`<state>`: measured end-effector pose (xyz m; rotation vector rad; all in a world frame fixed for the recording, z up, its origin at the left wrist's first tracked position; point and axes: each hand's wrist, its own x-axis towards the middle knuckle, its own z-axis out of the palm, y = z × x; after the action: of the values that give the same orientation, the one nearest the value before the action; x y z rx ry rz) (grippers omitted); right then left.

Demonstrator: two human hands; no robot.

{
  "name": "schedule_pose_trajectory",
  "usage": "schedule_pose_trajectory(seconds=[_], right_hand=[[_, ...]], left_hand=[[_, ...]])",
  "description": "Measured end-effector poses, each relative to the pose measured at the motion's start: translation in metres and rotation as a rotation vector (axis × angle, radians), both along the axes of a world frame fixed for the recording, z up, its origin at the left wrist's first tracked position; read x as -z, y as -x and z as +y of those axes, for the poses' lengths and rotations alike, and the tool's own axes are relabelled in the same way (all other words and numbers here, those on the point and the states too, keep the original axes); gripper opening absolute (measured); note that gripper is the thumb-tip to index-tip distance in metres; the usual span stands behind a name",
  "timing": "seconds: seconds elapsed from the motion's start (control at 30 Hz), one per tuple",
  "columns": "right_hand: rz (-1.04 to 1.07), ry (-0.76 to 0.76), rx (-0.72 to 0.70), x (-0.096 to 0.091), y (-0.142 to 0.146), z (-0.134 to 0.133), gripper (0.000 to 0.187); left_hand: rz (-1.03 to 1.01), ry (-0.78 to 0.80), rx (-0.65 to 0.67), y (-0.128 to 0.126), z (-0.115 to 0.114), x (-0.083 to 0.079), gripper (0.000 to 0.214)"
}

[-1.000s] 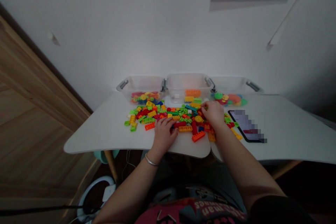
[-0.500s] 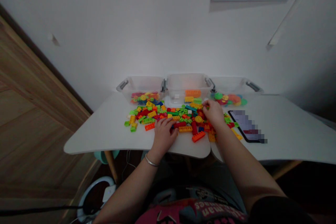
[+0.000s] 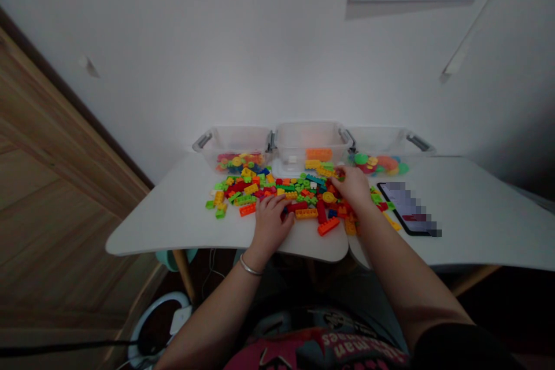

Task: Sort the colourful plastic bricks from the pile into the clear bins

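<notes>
A pile of colourful toy bricks point(image 3: 299, 188) covers the middle of the white table. My left hand point(image 3: 273, 217) lies over the near edge of the pile, its fingers spread and slightly bent, beside a dark red brick point(image 3: 297, 206) and an orange-red brick point(image 3: 248, 210). At the pile's far right, my right hand point(image 3: 352, 186) is closed in a pinch, thumb and forefinger at the end of a long yellow brick point(image 3: 326, 171). Its other fingers are partly hidden. Close to the right wrist lie a round yellow piece point(image 3: 329, 197) and several red bricks.
Three clear bins stand against the wall: the left bin point(image 3: 236, 137) and right bin point(image 3: 377, 137) hold coloured pieces, and the middle bin point(image 3: 303, 134) has orange and yellow bricks showing. A phone point(image 3: 407, 208) lies right of my forearm. Two tabletops meet below the pile.
My right hand has shifted slightly and its fingers have changed pose. The long yellow brick at its fingertips has turned and moved a little away from me. My left hand has stayed put.
</notes>
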<state>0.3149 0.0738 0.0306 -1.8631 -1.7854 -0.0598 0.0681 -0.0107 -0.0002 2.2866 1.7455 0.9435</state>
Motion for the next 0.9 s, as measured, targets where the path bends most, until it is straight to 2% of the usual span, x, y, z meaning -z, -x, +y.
schedule_pose_trajectory(seconds=[0.13, 0.27, 0.37, 0.53, 0.7, 0.9], right_hand=[[0.069, -0.106, -0.022, -0.011, 0.001, -0.010, 0.034], [0.220, -0.173, -0.142, -0.015, 0.013, -0.030, 0.032], [0.281, -0.182, -0.253, -0.007, 0.028, -0.051, 0.029], [0.260, -0.177, -0.417, 0.018, 0.044, -0.072, 0.026], [0.221, -0.159, -0.476, 0.030, 0.047, -0.074, 0.026], [0.172, -0.162, -0.530, 0.035, 0.050, -0.074, 0.026]], left_hand=[[-0.001, 0.003, 0.000, 0.000, 0.000, 0.001, 0.030], [-0.019, -0.006, 0.003, 0.000, 0.000, 0.001, 0.031], [-0.054, -0.012, -0.012, 0.001, 0.000, 0.001, 0.035], [-0.166, -0.024, -0.015, 0.004, 0.001, 0.002, 0.044], [-0.178, -0.048, 0.012, 0.005, -0.001, 0.003, 0.043], [-0.143, -0.076, 0.041, 0.006, 0.000, 0.004, 0.030]])
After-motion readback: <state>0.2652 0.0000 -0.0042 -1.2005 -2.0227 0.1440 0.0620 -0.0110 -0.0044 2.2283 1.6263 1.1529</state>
